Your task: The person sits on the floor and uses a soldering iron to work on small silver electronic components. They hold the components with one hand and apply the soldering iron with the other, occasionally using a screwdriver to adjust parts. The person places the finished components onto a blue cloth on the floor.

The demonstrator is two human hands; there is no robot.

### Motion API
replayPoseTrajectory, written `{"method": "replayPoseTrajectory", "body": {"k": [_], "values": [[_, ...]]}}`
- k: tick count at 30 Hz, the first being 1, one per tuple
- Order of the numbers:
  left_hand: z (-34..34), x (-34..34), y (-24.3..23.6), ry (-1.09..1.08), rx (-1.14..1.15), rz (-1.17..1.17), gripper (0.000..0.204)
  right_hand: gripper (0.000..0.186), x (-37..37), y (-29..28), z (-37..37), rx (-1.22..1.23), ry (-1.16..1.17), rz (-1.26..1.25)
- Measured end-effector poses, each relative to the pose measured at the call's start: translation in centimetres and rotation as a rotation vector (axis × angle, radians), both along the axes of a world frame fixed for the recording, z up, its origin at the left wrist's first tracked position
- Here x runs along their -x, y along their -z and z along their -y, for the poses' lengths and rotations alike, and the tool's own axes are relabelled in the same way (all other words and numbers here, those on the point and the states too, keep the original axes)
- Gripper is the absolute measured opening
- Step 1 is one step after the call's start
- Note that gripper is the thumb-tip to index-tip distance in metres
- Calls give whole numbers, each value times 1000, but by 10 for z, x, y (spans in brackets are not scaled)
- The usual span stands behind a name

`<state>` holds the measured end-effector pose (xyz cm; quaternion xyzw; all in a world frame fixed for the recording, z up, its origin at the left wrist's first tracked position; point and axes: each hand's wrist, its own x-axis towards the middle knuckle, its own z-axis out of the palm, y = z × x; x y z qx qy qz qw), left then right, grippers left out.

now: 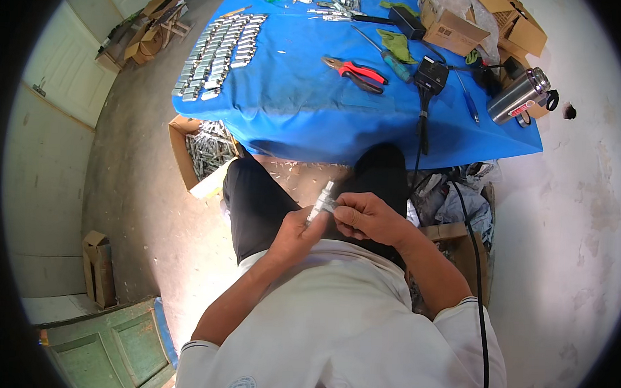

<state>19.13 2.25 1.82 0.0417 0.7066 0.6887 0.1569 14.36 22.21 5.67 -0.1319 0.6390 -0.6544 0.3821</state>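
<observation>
Above my lap, my left hand (297,231) is closed around the lower end of a silver stepped metal fitting (322,201), its narrow tip pointing up and away from me. My right hand (368,219) meets it from the right, thumb and fingers pinched together at the fitting's side. A small light-coloured bit shows by those fingertips, too small to name. Both hands are just in front of the near edge of the blue-covered table (287,90).
Rows of silver metal pieces (216,54) lie at the table's left. Red-handled pliers (356,74), a screwdriver (397,66) and a steel flask (519,96) lie or stand farther right. A carton of metal parts (209,149) is below left. A black cable (477,268) runs down my right side.
</observation>
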Motion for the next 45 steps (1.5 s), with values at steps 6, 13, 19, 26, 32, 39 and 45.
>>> {"method": "replayPoseTrajectory", "body": {"k": [6,13,19,26,32,39,45], "values": [[-3,-5,19,-33,36,-32,33,21,-8,9,5,-341,132,-716],[-3,-3,17,-62,273,-130,32,22,-32,-4,18,-704,265,-974],[-11,1,9,-187,454,-300,23,27,-34,12,32,-517,383,-695],[-9,0,-2,-239,577,-420,24,30,-31,-4,19,399,227,669],[-6,4,-9,-109,370,-162,28,27,-29,19,7,201,276,283],[1,8,4,-319,66,-19,43,16,-44,10,15,-487,402,-660],[20,14,12,-263,-86,73,45,17,-62,21,-14,-309,625,-440]]}}
